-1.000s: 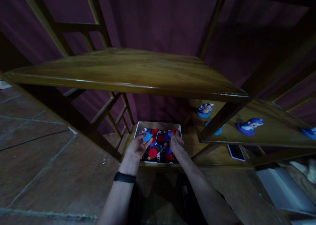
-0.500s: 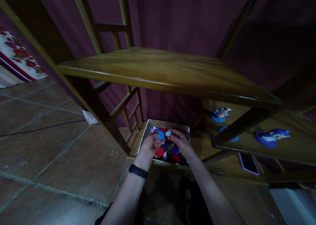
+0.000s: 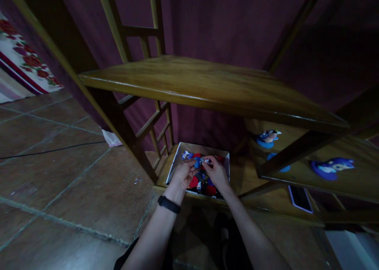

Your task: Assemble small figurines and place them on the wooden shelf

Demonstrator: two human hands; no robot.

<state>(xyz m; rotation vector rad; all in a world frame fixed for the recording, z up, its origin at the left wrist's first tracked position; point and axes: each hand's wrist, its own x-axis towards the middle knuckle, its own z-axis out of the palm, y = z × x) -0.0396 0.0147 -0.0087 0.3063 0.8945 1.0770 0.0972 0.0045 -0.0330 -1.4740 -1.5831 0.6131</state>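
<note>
Over a white open box [image 3: 204,148], my left hand [image 3: 184,174] is closed on a small figurine [image 3: 197,162] with a round blue base. The fingers of my right hand [image 3: 217,172] pinch its white-and-dark end from the other side, so both hands hold it. Beneath them the box is filled with similar small figures, among them pieces with red bases [image 3: 211,190] and a purple-and-white one [image 3: 186,155] in the back left corner. My fingers cover part of the figurine, and its details are too small to make out.
Above the box juts a wooden shelf [image 3: 189,78]. On the ledges to the right stand a blue-based figure [image 3: 267,138], a purple animal figure [image 3: 331,167] and a partly hidden blue disc [image 3: 284,169]. A phone [image 3: 300,199] lies lower down. A black cable [image 3: 59,148] crosses the tiled floor.
The blue base has turned from facing up to tilted, showing the figure's side. My right hand's fingers have curled more tightly around its end. The view has shifted slightly.
</note>
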